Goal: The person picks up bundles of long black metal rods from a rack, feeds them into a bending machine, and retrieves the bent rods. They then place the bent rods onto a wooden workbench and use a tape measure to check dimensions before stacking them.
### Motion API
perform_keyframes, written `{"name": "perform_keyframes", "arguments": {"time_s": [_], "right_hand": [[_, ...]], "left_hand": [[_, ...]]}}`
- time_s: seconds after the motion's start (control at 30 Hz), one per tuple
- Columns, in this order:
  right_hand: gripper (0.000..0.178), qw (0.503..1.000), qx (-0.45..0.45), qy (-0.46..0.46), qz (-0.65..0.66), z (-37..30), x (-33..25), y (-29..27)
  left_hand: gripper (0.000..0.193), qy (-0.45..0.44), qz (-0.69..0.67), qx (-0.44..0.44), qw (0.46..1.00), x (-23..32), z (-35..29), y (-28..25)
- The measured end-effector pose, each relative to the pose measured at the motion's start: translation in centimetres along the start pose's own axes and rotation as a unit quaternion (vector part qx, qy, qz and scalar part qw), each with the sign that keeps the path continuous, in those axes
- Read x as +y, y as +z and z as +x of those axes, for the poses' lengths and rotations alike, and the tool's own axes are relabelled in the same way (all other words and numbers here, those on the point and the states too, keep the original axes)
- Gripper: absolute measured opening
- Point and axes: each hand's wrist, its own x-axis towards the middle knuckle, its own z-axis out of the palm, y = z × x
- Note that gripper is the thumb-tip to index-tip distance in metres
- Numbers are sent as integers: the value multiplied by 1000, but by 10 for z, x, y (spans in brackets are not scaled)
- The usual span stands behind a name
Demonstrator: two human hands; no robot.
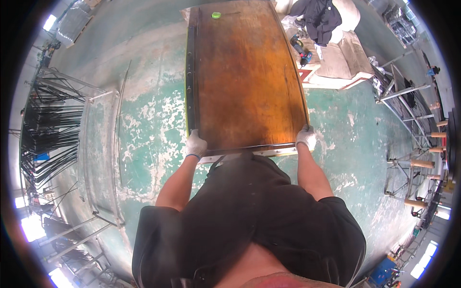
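Note:
A long wooden-topped work table [247, 72] with a worn orange-brown surface stretches away in front of me. Thin dark bars run along its left, near and right edges, looking like one slim rectangular frame [259, 147]. My left hand [196, 144], in a white knit glove, is closed on the frame's near left corner. At the near right corner my right hand [306, 137], gloved the same way, has its fingers closed round the frame's edge. The undersides of both grips are hidden. Toward the far left end of the table lies a small bright green object [216, 15], perhaps a tape measure.
Beyond the table to the right stands a beige cushioned sofa [333, 62] with a power drill [303, 56] and dark clothing [319, 21] on it. Racks of thin black bars [57, 117] stand at left. Metal racks [408, 91] line the right. The green floor paint is peeling.

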Motion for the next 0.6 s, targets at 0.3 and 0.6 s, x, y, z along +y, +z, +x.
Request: {"name": "perform_keyframes", "arguments": {"time_s": [0.3, 0.6], "right_hand": [[16, 896, -158, -412, -59, -80, 7, -44], [43, 807, -208, -548, -71, -118, 0, -46]], "left_hand": [[27, 207, 143, -137, 958, 37, -68, -11], [35, 218, 131, -174, 951, 25, -79, -33]]}}
